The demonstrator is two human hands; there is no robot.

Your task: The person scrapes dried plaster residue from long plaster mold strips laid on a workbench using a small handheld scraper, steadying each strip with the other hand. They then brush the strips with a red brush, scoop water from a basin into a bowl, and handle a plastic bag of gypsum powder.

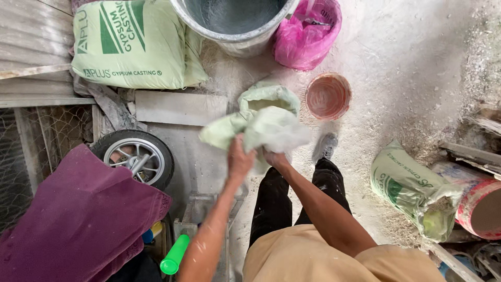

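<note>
Tan shirt: nearest the lens, bottom middle of the head view; black trousers below it, one grey shoe on the dusty floor.
Left hand: fingers closed on the near edge of the pale green sack, knuckles up, forearm dusted white.
Right hand: mostly hidden under the sack's folds; looks clenched on the cloth, how tightly cannot tell.
Sack position: held crumpled in the air in front of the legs, over the floor's middle, mouth fold facing away; apart from the ground.
Ahead: metal tub at the floor's top edge, pink plastic bag just beside it on the right, small orange bucket near the sack.
Left side: full green printed sack top left, small wheel, purple cloth, green tube at bottom.
Right side: half-empty green sack lying near a red-rimmed drum.
Handling note: judgement only, keep both grips on the sack's rim, apart, so the mouth stays controlled and dust falls clear of the feet.
</note>
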